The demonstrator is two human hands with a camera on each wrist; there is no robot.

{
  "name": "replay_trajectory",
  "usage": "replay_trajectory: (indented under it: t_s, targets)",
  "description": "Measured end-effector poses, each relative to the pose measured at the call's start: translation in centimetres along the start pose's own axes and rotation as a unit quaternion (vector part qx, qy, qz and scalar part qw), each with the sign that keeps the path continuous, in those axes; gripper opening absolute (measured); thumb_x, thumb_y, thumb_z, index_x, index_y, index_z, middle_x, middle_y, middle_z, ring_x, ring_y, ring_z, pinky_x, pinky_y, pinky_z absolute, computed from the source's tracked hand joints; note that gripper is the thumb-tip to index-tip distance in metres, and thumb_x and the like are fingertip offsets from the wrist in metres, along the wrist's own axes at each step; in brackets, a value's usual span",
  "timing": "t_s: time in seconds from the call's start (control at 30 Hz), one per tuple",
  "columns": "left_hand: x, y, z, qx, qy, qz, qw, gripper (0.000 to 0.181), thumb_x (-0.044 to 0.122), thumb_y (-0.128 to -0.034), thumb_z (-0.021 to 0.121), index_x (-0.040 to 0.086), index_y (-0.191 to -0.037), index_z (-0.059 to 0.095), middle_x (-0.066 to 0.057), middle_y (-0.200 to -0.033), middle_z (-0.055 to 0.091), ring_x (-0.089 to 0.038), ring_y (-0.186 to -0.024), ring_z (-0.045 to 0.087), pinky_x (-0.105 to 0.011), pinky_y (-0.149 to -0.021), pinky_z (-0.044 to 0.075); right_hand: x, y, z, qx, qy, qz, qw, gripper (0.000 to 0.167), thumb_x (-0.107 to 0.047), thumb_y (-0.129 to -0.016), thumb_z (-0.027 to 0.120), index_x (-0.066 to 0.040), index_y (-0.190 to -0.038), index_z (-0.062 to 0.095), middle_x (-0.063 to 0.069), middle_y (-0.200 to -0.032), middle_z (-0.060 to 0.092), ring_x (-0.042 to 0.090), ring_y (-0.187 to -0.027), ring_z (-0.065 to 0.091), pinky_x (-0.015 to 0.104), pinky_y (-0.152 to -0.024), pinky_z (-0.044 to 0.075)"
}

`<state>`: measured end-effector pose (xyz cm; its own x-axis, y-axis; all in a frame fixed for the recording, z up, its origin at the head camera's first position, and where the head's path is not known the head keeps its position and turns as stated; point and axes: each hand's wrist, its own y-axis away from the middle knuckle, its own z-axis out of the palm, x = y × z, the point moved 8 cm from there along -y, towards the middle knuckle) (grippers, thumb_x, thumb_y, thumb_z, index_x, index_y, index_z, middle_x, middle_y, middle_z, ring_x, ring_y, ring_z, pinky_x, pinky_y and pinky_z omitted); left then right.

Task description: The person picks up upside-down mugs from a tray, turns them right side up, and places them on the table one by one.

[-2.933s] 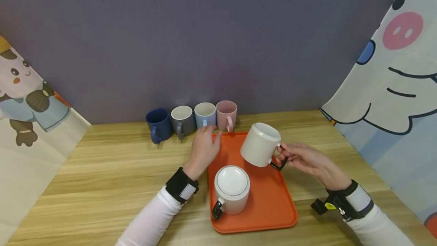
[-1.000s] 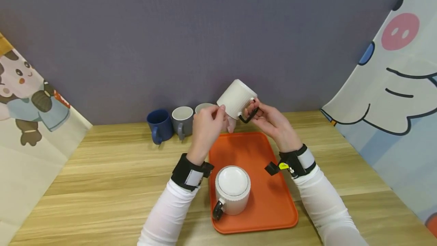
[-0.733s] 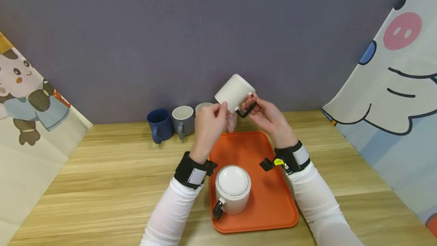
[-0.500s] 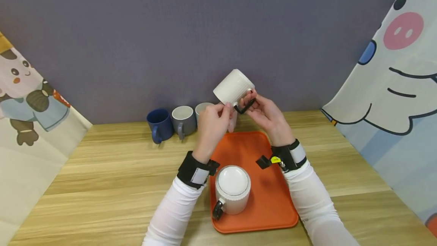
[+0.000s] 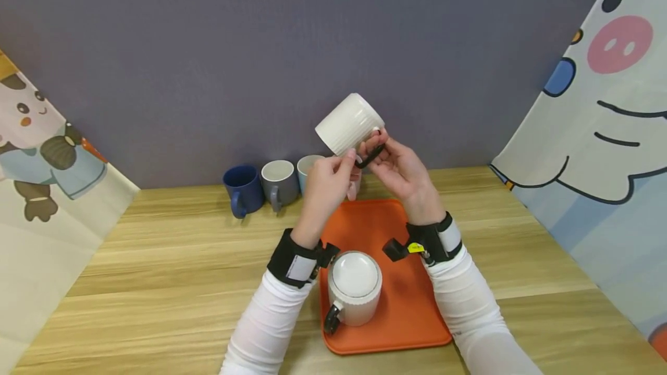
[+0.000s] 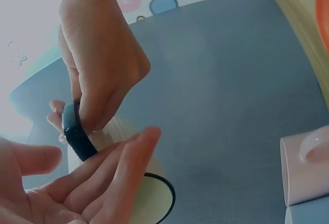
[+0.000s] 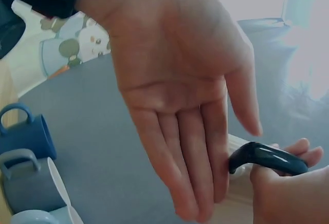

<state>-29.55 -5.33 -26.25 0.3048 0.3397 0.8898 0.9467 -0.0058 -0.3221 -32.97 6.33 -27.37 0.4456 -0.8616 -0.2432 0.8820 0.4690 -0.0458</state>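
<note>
A white mug [image 5: 346, 123] with a black handle is held in the air, tilted, its mouth toward the lower left in the head view. My right hand [image 5: 403, 175] grips it by the handle, with fingers curled through the loop in the left wrist view. Just below the mug's mouth is my left hand [image 5: 324, 190]. The right wrist view shows its palm with straight fingers [image 7: 190, 152] beside the mug and the thumb apart; whether they touch it is unclear. A second white mug [image 5: 354, 288] stands upside down on the orange tray [image 5: 411, 311].
Along the wall, left of the hands, stand a dark blue mug [image 5: 245, 190], a grey mug [image 5: 279, 181] and a light blue mug [image 5: 304, 169]. A pink mug [image 6: 306, 170] is mostly behind the left hand in the head view. Wooden tabletop [image 5: 208, 282] extends left of the tray.
The right hand has carried the white mug from over the tray leftward, toward the wall and higher. The left hand has risen from beside the mug row to the held mug.
</note>
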Motion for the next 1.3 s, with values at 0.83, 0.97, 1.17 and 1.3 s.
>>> replay_trajectory:
  t_s: [0.83, 0.97, 1.17, 1.3]
  targets:
    - [-3.2, -0.5, -1.0, 0.027, 0.447, -0.141, 0.8829, 0.028, 0.006, -0.0955, 0.054, -0.014, -0.114, 0.058, -0.004, -0.083, 0.068, -0.012, -0.072, 0.067, -0.024, -0.075, 0.055, 2.4, -0.3, 0.2, 0.0, 0.32, -0.09, 0.9432, 0.026, -0.03, -0.1, 0.041, -0.014, -0.094, 0.061, -0.005, -0.089, 0.062, 0.01, -0.09, 0.055, 0.025, -0.087, 0.034]
    - [-3.2, -0.4, -1.3, 0.029, 0.465, -0.139, 0.8737, 0.023, 0.004, -0.0961, 0.052, -0.011, -0.111, 0.059, -0.004, -0.085, 0.067, -0.011, -0.072, 0.066, -0.024, -0.077, 0.053, 2.8, -0.4, -0.1, 0.012, 0.357, -0.093, 0.9295, 0.026, -0.033, -0.1, 0.039, -0.018, -0.093, 0.06, -0.008, -0.088, 0.059, 0.01, -0.087, 0.05, 0.025, -0.074, 0.024]
    - [-3.0, -0.5, -1.2, 0.003, 0.515, -0.132, 0.847, 0.02, 0.003, -0.0979, 0.047, -0.001, -0.09, 0.065, -0.004, -0.08, 0.068, -0.013, -0.077, 0.066, -0.025, -0.08, 0.052, 3.3, -0.5, -0.4, 0.019, 0.339, -0.086, 0.9365, 0.031, -0.032, -0.101, 0.036, -0.019, -0.088, 0.061, -0.01, -0.084, 0.058, 0.009, -0.081, 0.043, 0.024, -0.067, 0.02]
    - [-2.7, -0.6, -1.0, -0.019, 0.551, -0.121, 0.8256, 0.028, 0.001, -0.0993, 0.041, 0.001, -0.085, 0.066, -0.005, -0.081, 0.068, -0.014, -0.081, 0.066, -0.025, -0.083, 0.051, 3.5, -0.7, -0.3, 0.008, 0.318, -0.089, 0.9441, 0.032, -0.031, -0.101, 0.034, -0.018, -0.088, 0.061, -0.009, -0.082, 0.058, 0.008, -0.076, 0.039, 0.022, -0.065, 0.02]
